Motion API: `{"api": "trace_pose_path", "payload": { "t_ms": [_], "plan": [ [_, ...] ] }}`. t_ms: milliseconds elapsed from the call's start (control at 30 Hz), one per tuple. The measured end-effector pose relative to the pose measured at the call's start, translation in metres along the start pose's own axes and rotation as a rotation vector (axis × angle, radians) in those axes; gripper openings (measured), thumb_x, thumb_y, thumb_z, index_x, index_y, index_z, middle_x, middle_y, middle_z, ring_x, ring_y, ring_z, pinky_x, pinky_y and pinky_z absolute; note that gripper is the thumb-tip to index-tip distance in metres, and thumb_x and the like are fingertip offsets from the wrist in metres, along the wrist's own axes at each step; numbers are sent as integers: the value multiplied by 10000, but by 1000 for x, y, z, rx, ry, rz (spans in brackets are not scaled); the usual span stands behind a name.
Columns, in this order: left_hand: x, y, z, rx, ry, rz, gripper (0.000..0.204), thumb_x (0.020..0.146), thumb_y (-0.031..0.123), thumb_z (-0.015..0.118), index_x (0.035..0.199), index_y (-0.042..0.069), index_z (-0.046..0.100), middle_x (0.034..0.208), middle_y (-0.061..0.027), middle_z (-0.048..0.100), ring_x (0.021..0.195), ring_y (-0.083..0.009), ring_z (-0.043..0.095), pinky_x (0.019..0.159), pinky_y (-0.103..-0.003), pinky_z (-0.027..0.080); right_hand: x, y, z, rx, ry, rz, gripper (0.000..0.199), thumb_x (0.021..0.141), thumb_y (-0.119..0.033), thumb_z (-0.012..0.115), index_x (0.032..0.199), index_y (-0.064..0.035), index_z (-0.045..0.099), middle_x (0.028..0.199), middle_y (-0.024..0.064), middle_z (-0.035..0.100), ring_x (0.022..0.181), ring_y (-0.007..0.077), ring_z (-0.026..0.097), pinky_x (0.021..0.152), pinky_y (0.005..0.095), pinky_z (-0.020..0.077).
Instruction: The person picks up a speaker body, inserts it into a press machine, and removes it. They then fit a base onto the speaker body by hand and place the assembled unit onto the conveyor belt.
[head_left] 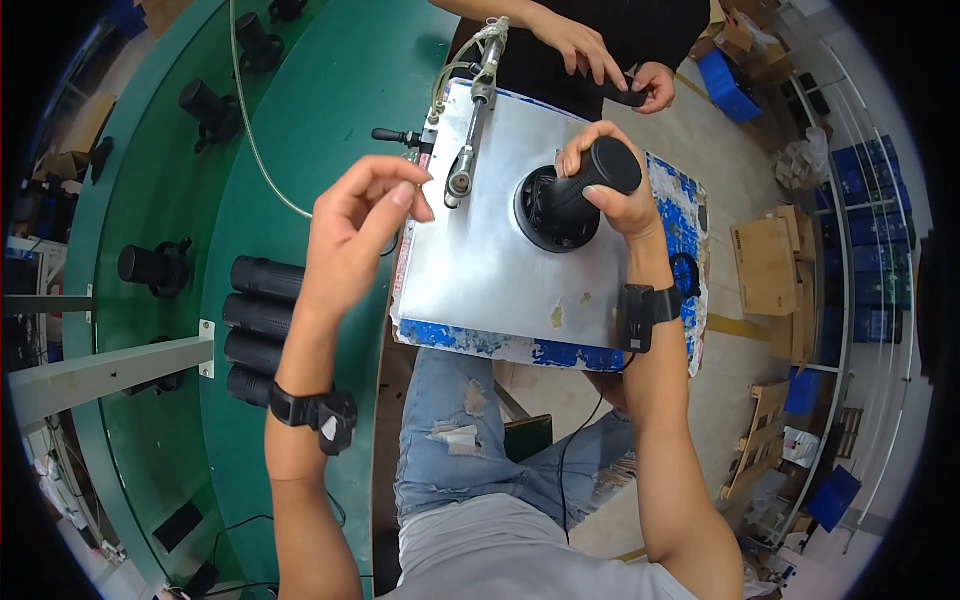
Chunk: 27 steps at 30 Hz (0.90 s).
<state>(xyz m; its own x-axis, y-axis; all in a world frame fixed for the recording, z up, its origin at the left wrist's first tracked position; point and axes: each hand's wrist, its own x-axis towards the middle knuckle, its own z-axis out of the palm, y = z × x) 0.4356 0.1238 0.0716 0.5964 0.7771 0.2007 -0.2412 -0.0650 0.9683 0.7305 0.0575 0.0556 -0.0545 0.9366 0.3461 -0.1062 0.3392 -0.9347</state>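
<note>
My right hand (612, 195) grips a black cylinder (596, 172) that stands tilted in a round black socket (540, 215) on a worn metal plate (480, 280). My left hand (355, 225) hovers at the plate's left edge, thumb and forefinger pinched together near a toggle clamp (466, 150); whether anything small sits between the fingertips I cannot tell. Both wrists wear black bands.
Several black cylinders (262, 330) lie side by side on the green table (300, 120) to the left. More black parts (210, 108) stand farther back. Another person's hands (600, 60) hold a black part beyond the plate. Wooden boards and blue crates are stacked at right.
</note>
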Motion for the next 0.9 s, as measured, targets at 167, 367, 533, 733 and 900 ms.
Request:
{"api": "trace_pose_path", "payload": {
  "t_ms": [167,367,533,733,900],
  "plan": [
    [24,-17,-22,198,31,76,154,917,93,539,1022,-5,596,828,-30,630,800,-79,582,740,-222,449,-10,3,14,-128,156,-50,431,690,-122,698,1049,-30,479,874,104,589,854,196,578,824,325,473],
    [41,-19,-23,246,72,108,140,905,78,542,1007,0,599,838,-33,628,822,-90,598,745,-231,457,-17,6,46,-478,521,-204,358,744,70,613,1068,-1,477,870,95,634,810,142,607,806,278,491],
    [67,-38,-46,577,243,197,175,859,118,574,1002,28,618,875,-39,661,842,-124,624,708,-266,475,-13,7,63,-585,676,-186,402,739,11,735,1052,-3,485,873,72,644,797,108,609,770,242,494],
    [85,-52,-51,616,279,152,206,829,168,587,986,44,634,891,-50,675,848,-152,637,672,-281,477,-9,10,75,-697,873,-203,397,737,-3,737,1045,3,487,840,69,640,783,112,606,774,249,491],
    [95,-60,-58,628,258,145,210,831,178,576,983,44,634,896,-62,673,863,-168,637,679,-291,477,-14,3,30,-317,382,-110,373,733,-8,681,1046,-15,480,872,98,610,836,166,589,834,314,477]
  ]
}}
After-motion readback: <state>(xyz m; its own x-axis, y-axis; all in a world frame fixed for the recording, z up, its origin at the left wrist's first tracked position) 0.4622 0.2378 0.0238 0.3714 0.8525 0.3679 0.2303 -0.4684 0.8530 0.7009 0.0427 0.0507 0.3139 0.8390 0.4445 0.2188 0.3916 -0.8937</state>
